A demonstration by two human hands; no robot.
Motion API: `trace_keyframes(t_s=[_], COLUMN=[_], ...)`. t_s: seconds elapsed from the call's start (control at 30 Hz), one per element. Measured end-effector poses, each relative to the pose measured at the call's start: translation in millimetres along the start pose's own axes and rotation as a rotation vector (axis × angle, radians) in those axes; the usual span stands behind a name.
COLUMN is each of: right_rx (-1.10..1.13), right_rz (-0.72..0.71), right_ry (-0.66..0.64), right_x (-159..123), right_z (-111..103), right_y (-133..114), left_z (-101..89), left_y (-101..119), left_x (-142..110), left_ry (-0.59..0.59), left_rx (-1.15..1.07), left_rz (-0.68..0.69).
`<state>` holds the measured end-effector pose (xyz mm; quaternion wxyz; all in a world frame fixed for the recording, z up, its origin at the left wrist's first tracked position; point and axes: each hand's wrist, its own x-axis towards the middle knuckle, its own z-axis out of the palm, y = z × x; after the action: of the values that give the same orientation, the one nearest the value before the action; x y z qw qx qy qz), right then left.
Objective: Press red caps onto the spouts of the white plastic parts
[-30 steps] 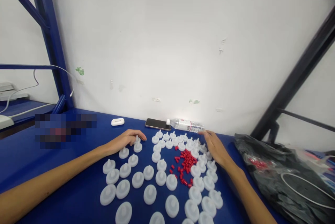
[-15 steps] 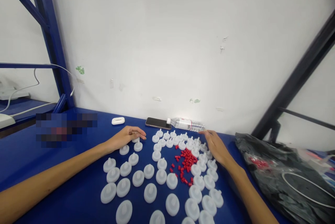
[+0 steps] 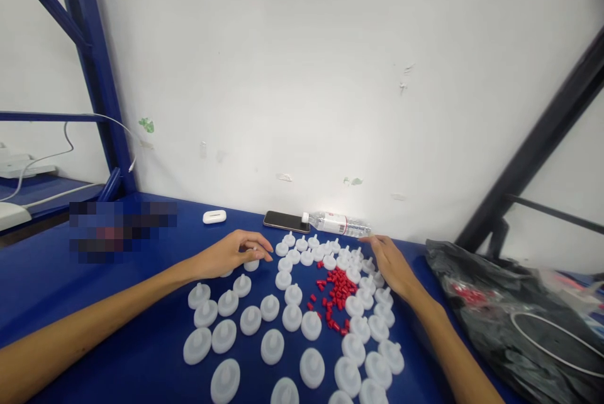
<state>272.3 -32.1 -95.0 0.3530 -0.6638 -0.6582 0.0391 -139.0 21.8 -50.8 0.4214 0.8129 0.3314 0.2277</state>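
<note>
Several white round plastic caps (image 3: 271,346) with short stems lie spread over the blue table (image 3: 155,360). A small heap of red plastic bits (image 3: 336,291) sits among them. My left hand (image 3: 233,252) lies over the caps at the far left of the group, fingers curled over one white cap (image 3: 251,264). My right hand (image 3: 389,263) rests on the table at the right rim of the group, fingers stretched out flat beside the far caps, holding nothing.
A dark phone (image 3: 285,221), a clear water bottle (image 3: 336,224) lying on its side and a white earbud case (image 3: 214,216) sit by the white wall. A black plastic bag (image 3: 509,316) with cable lies at right. Blue rack posts (image 3: 94,70) stand at left.
My left hand has slid a little to the right over the far-left caps. My right hand has barely moved.
</note>
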Motion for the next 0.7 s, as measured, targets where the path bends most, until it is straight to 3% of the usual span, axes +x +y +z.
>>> trace_keyframes(t_s=[0.37, 0.7], right_rx=[0.002, -0.004], right_rz=[-0.001, -0.013], right_ry=[-0.012, -0.008], right_x=[0, 0], right_z=[-1, 1], right_y=[0, 2], left_z=[-14.1, -12.4], left_y=[-3, 0], left_x=[-4, -1], left_ry=[-0.016, 0.081], left_rx=[0.210, 0.217], left_rz=[-0.029, -0.018])
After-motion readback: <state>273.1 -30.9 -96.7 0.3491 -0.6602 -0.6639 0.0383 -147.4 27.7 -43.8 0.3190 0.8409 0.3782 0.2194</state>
